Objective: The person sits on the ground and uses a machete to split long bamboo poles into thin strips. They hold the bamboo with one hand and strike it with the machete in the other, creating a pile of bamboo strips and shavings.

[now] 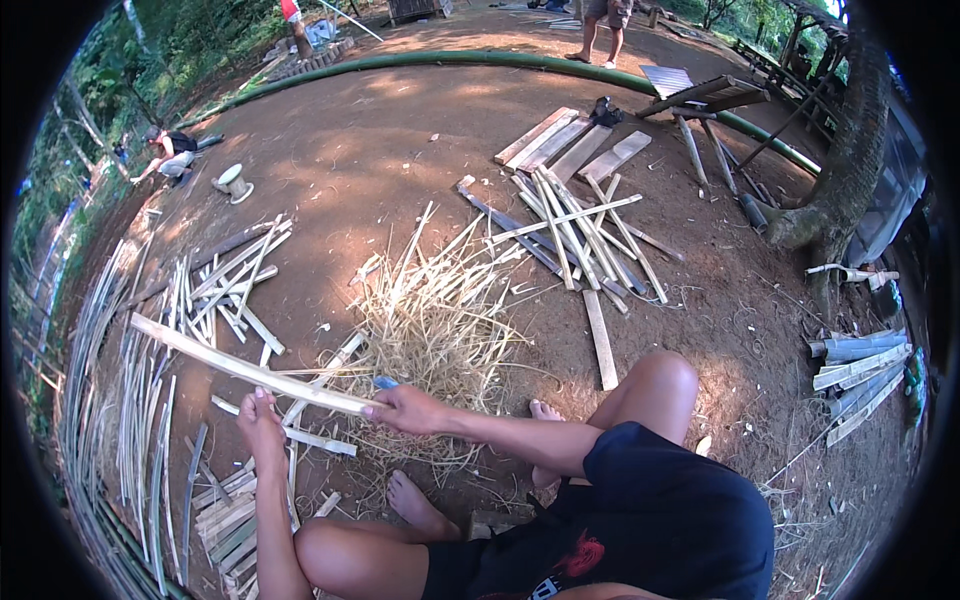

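The right hand [405, 408] has its fingers clamped on the near end of a long bamboo strip [240, 366], a blue-handled blade [385, 382] just above them. The left hand [260, 420] props the strip from beneath, fingers together; best keep those 2 grips close and the left fingers behind the edge.

Outdoor yard. Dappled sunlight is falling across the bare dirt ground [400, 150]. A long green pipe [450, 60], possibly bamboo, is curving along the far edge. A tree trunk [850, 170] is standing at right; wooden boards [570, 145] are lying flat nearby. Greenery [150, 50] is filling the upper left.
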`<state>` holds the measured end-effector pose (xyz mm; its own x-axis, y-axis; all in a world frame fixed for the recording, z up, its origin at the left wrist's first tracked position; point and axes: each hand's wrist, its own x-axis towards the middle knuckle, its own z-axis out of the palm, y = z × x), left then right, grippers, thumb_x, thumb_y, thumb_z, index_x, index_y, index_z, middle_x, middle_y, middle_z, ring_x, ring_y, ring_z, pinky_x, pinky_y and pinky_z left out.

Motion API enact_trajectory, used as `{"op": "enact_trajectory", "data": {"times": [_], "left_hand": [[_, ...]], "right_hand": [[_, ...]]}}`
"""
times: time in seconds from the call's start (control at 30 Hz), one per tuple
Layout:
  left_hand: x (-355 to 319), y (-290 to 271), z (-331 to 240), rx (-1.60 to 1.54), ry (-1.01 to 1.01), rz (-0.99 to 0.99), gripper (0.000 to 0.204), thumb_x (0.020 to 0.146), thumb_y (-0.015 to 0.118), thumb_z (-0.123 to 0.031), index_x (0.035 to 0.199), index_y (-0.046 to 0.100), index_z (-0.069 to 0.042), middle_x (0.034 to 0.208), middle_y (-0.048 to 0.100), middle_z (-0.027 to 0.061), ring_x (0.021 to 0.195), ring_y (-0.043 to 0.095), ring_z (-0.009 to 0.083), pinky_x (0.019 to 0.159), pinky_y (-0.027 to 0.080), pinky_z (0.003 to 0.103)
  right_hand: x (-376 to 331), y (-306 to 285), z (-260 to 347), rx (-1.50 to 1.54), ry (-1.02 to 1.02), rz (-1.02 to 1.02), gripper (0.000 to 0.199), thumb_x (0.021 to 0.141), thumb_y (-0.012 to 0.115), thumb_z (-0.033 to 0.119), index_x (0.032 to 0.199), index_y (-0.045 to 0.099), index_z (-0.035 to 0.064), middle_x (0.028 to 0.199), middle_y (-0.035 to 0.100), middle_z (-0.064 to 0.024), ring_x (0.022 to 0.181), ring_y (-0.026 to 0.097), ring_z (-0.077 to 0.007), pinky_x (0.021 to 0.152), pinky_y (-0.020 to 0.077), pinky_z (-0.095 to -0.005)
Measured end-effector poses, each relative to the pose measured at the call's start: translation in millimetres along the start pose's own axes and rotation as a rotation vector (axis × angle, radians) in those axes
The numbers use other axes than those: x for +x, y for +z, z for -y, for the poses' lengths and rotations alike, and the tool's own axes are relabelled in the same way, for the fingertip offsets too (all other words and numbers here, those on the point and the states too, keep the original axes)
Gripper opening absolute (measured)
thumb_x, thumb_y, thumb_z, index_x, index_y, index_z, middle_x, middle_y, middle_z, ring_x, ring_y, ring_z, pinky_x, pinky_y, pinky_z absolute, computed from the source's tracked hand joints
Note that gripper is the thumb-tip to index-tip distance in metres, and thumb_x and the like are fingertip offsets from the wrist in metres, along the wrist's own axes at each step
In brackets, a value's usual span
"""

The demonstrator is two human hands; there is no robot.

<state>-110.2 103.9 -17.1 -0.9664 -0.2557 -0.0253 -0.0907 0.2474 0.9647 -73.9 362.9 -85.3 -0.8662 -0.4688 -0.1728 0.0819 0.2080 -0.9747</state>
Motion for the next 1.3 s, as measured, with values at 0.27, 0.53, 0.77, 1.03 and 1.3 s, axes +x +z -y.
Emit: {"op": "enact_trajectory", "data": {"times": [0.27,0.53,0.77,1.03,1.3], "left_hand": [[0,17,-5,-0.015,0.102,0.095,0.044,0.101,0.047,-0.041,0.067,0.042,-0.013,0.057,0.035,-0.0046,0.051,0.031,0.0067,0.051,0.027,0.024],[-3,16,-6,-0.048,0.059,0.241,0.044,0.1,0.05,-0.041,0.068,0.047,-0.011,0.065,0.047,0.0,0.061,0.043,0.0083,0.06,0.034,0.025],[-7,6,-9,-0.083,0.013,0.335,0.035,0.099,0.052,-0.039,0.079,0.056,-0.01,0.073,0.054,-0.0003,0.065,0.047,0.0067,0.064,0.038,0.023],[-8,-34,-10,-0.321,-0.039,0.326,0.029,0.099,0.052,-0.036,0.099,0.06,-0.007,0.089,0.061,0.0035,0.079,0.057,0.0097,0.076,0.047,0.026],[-127,-29,190,-0.324,-0.439,0.677,0.038,0.103,0.041,-0.033,0.123,0.051,-0.003,0.118,0.059,0.014,0.109,0.058,0.0214,0.098,0.046,0.034]], "right_hand": [[-25,-137,-12,-0.273,0.253,-0.302,0.04,0.103,0.039,0.033,0.105,0.058,-0.0022,0.065,0.054,-0.0032,0.044,0.046,-0.0116,0.038,0.0435,-0.026],[-119,-238,-33,-0.285,0.537,-0.612,0.034,0.1,0.047,0.025,0.109,0.058,-0.006,0.071,0.057,-0.0061,0.053,0.052,-0.0096,0.043,0.0443,-0.0267],[-171,-350,-65,-0.907,0.395,-1.07,0.042,0.089,0.052,0.037,0.105,0.065,0.0009,0.098,0.067,-0.0251,0.097,0.066,-0.0323,0.084,0.0511,-0.0406],[-166,-264,-31,-0.808,0.589,0.013,0.046,0.094,0.051,0.041,0.124,0.058,0.0059,0.119,0.063,-0.0161,0.104,0.064,-0.0297,0.092,0.0485,-0.0392],[-225,-183,32,-0.796,0.257,-0.207,0.045,0.096,0.051,0.043,0.12,0.06,0.0058,0.108,0.067,-0.02,0.101,0.065,-0.0331,0.09,0.0494,-0.0421]]}}
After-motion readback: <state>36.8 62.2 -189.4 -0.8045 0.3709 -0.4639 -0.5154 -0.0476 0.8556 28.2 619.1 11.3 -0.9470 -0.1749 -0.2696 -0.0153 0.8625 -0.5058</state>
